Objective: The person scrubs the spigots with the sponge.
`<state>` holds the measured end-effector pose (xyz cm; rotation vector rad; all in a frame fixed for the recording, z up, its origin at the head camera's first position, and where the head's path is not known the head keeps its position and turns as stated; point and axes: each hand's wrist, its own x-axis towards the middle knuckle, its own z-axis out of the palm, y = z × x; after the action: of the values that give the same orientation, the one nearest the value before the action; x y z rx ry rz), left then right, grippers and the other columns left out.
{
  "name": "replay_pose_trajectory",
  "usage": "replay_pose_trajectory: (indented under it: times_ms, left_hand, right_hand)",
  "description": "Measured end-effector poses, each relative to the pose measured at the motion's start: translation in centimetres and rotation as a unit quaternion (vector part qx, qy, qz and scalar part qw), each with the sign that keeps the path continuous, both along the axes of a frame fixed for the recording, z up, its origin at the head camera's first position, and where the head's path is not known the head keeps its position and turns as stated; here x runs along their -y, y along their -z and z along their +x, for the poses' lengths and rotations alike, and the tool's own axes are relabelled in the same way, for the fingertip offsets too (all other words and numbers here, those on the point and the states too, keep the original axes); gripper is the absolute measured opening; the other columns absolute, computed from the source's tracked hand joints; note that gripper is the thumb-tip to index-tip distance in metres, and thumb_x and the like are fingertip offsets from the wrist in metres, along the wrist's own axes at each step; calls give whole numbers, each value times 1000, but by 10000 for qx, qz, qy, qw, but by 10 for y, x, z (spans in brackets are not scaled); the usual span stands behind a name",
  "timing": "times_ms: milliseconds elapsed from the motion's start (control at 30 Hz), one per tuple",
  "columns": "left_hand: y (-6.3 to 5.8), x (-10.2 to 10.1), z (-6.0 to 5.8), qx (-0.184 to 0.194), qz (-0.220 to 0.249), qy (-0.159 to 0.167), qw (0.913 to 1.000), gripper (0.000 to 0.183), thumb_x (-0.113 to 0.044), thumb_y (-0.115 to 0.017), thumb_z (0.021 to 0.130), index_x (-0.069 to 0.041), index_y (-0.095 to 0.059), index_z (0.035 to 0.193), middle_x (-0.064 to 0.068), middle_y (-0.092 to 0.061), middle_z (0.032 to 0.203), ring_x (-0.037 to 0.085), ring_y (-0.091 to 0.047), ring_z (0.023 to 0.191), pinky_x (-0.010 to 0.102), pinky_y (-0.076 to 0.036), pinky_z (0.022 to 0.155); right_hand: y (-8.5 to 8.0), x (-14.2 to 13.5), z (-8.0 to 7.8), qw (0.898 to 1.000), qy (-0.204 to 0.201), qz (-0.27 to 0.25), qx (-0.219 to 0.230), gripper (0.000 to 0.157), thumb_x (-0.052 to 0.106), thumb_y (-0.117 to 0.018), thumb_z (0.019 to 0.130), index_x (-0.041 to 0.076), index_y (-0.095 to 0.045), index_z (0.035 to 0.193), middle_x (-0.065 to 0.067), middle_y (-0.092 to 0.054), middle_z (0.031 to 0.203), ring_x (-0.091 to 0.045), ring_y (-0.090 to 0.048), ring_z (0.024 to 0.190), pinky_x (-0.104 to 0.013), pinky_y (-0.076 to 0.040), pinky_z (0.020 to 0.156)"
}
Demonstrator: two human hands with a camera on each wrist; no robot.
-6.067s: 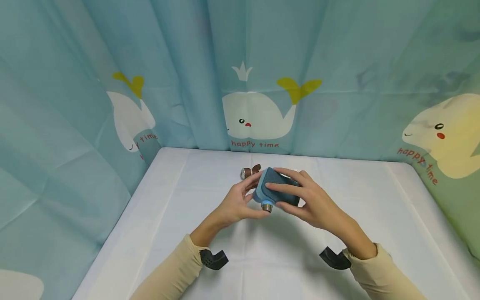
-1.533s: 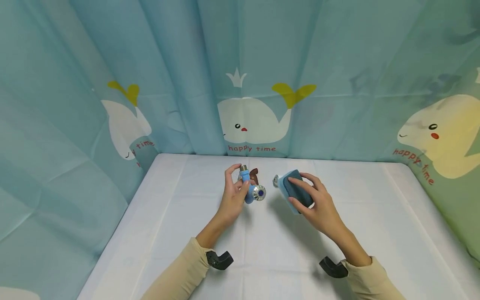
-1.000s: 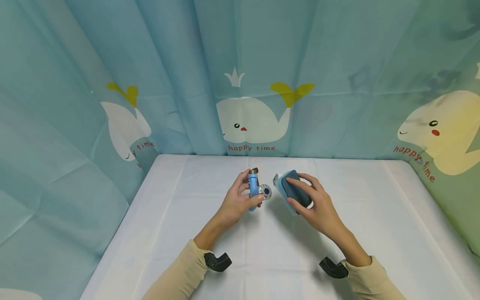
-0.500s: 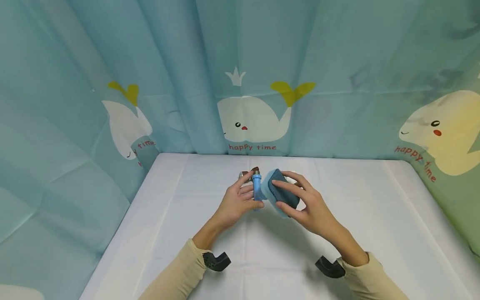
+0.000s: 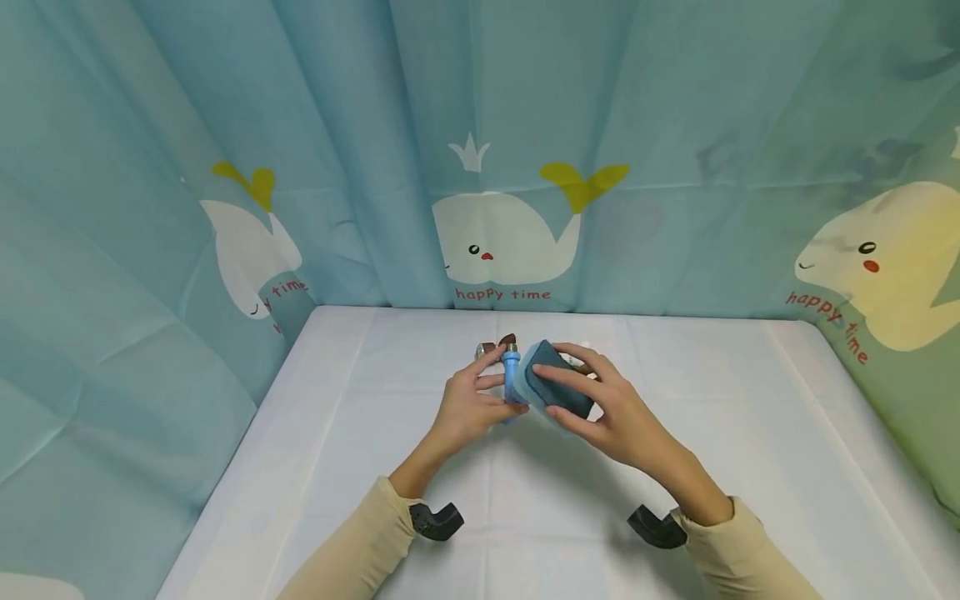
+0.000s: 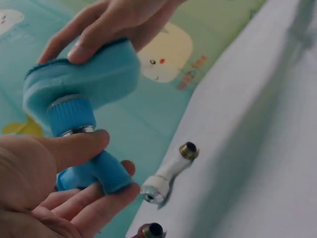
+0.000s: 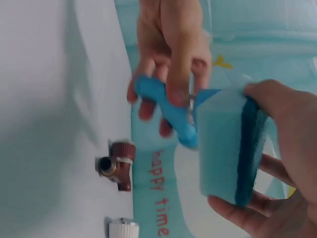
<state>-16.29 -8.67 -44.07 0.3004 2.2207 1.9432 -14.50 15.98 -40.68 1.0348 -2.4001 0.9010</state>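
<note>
My left hand (image 5: 467,408) grips a light blue angle valve (image 5: 511,373) between thumb and fingers, above the table. Its ribbed blue knob (image 6: 73,116) points up at the sponge in the left wrist view. A two-layer sponge (image 7: 223,146), light blue with a dark blue scouring side, is pinched by my right hand (image 5: 626,412). The sponge's light blue face presses against the knob's end, hiding it in the head view. Fingers of the right hand (image 6: 124,22) spread over the dark side.
Behind the left hand a brown angle valve (image 7: 118,168) stands on the white tabletop (image 5: 420,350). A white angle valve (image 6: 168,173) sits further right, mostly hidden behind the sponge in the head view. A whale-print curtain (image 5: 360,167) encloses the table's back and sides.
Earlier the hands were apart, the valve's knob facing the camera. The left hand has since turned the valve, and the right hand has brought the sponge leftward onto its knob.
</note>
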Motion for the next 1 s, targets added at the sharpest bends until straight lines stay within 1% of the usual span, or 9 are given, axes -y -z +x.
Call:
replay_pose_trajectory:
  times_ms: [133,267,400,467,600,700,833,900,1000]
  left_hand:
    - [-3,1,-1,-143,-223,60,9996,85,-1,-87,80,-16,-48,154,22,-70,124,29,-77,86,34,-62,72]
    - [-3,1,-1,-168,-236,168,9994,87,-2,-87,79,-16,-48,155,21,-70,123,28,-77,86,33,-62,72]
    - [-3,1,-2,235,361,251,9988,89,-3,-87,80,-20,-45,156,19,-69,127,31,-76,94,35,-62,78]
    - [-2,1,-3,484,559,113,9972,90,-4,-88,79,-21,-45,156,19,-69,129,31,-75,99,35,-62,80]
    - [2,-1,-3,769,619,-280,9947,89,-7,-88,81,-18,-44,157,20,-68,130,30,-75,98,36,-62,80]
    - [2,-4,-4,717,495,-247,9959,88,-6,-87,82,-15,-43,158,21,-68,129,30,-76,93,36,-63,78]
    - [-3,-6,-4,189,63,174,9997,88,-3,-86,81,-16,-44,157,22,-67,129,28,-77,89,34,-63,75]
    - [-5,-6,-3,-22,-22,299,9995,87,-1,-86,81,-15,-46,156,24,-67,127,28,-77,88,34,-63,74]
    - [-8,-7,-3,97,140,297,9994,89,-1,-86,80,-17,-45,157,21,-70,125,28,-77,86,34,-63,75]
  right_hand:
    - [-5,-1,-5,9988,23,417,-241,55,20,-84,86,25,-67,138,-12,-49,151,-30,-55,116,-36,-54,70]
    - [-8,0,-9,9998,-115,179,-10,55,17,-84,87,23,-66,138,-14,-50,150,-33,-55,123,-38,-55,74]
    - [-8,2,-8,9993,-211,-154,259,56,14,-82,88,22,-64,140,-14,-48,151,-36,-51,132,-44,-56,80]
    - [-5,1,-7,9995,-72,-186,237,56,12,-82,88,21,-64,140,-15,-49,150,-36,-52,131,-45,-57,79]
    - [0,1,-2,9994,29,-266,215,57,11,-83,86,20,-65,139,-15,-50,148,-29,-60,114,-40,-59,73]
    - [0,4,2,9999,-32,-136,35,56,16,-84,87,23,-65,139,-14,-48,151,-25,-59,111,-35,-58,70]
    - [-2,3,-4,9999,78,-5,-145,56,17,-83,87,23,-65,140,-14,-47,152,-31,-55,122,-38,-57,72]
    - [0,0,-7,9997,206,-134,1,57,13,-83,87,21,-65,140,-15,-48,150,-33,-57,123,-41,-59,74]
    - [9,-5,-9,9979,409,-421,291,57,6,-81,87,17,-64,140,-17,-50,148,-36,-60,121,-49,-62,78]
